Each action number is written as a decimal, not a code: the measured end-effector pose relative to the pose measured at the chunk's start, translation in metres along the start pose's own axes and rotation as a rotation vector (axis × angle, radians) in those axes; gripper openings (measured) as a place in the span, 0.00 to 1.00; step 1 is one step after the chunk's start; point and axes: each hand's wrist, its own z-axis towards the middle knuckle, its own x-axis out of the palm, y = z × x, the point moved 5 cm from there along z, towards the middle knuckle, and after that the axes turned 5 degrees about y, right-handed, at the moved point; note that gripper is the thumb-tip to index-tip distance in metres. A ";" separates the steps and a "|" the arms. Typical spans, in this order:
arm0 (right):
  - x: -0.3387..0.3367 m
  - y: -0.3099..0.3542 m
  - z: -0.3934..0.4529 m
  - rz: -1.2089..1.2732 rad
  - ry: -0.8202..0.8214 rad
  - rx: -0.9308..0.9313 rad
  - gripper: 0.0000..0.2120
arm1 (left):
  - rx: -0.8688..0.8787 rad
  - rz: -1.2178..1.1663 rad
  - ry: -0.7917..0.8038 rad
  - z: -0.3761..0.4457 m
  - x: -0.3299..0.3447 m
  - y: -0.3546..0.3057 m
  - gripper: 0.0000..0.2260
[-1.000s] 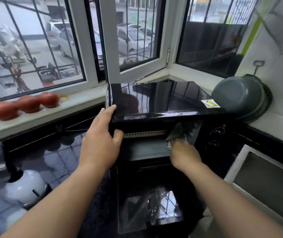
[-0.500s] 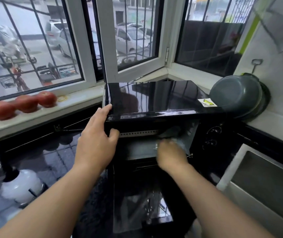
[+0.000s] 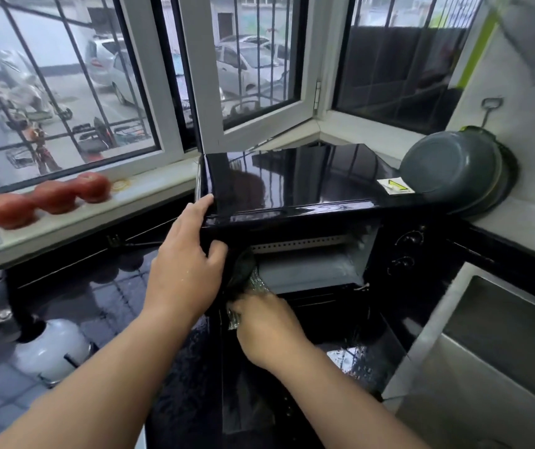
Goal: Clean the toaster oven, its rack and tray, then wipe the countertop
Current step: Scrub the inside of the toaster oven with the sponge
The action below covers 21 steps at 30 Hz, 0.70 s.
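oven cavity [image 3: 308, 270]: right side open | left blocked: right hand [image 3: 266, 325] with cloth [image 3: 243, 273] | front: lowered door [image 3: 292, 377]

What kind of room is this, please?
Most likely a home kitchen: a black toaster oven stands on a dark countertop, with a steel sink alongside and a grey pan against the wall.
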 end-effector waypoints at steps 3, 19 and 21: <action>-0.001 0.002 0.009 -0.037 0.028 0.017 0.16 | -0.013 0.006 -0.014 -0.001 0.002 0.000 0.29; -0.011 -0.002 0.045 -0.161 0.088 0.037 0.13 | -0.031 -0.031 -0.047 -0.002 0.002 -0.003 0.28; -0.013 0.000 0.048 -0.139 0.076 0.020 0.13 | -0.020 -0.031 -0.038 -0.002 0.002 -0.003 0.28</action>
